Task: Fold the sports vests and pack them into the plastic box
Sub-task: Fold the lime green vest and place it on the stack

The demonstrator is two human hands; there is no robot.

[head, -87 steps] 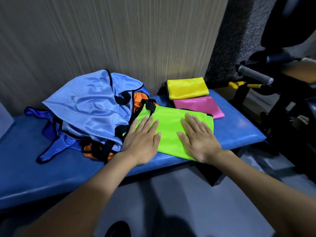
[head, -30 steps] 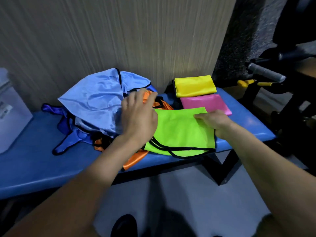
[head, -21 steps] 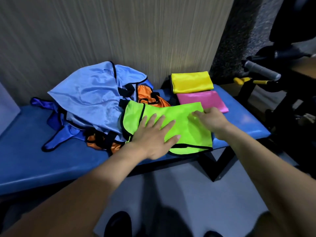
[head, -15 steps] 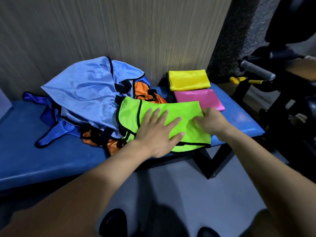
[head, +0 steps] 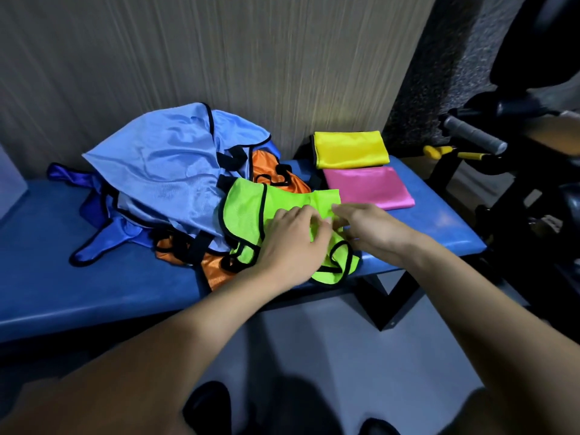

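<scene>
A blue padded bench [head: 47, 277] is seen along the wall, with a heap of unfolded blue vests [head: 163, 171] at its left and a yellow vest [head: 350, 149] and a pink vest [head: 367, 187] laid folded at its right. Between them the green vest [head: 248, 211] is being folded. It is pinched near its middle by the left hand [head: 292, 240] and the right hand [head: 373, 229]. A squarer fold is judged to be needed next. No plastic box can be made out.

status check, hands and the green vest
Left hand and right hand both on green vest, mid-fold on bench. Grip unclear. Unfolded blue vest crowds its left side.
</scene>
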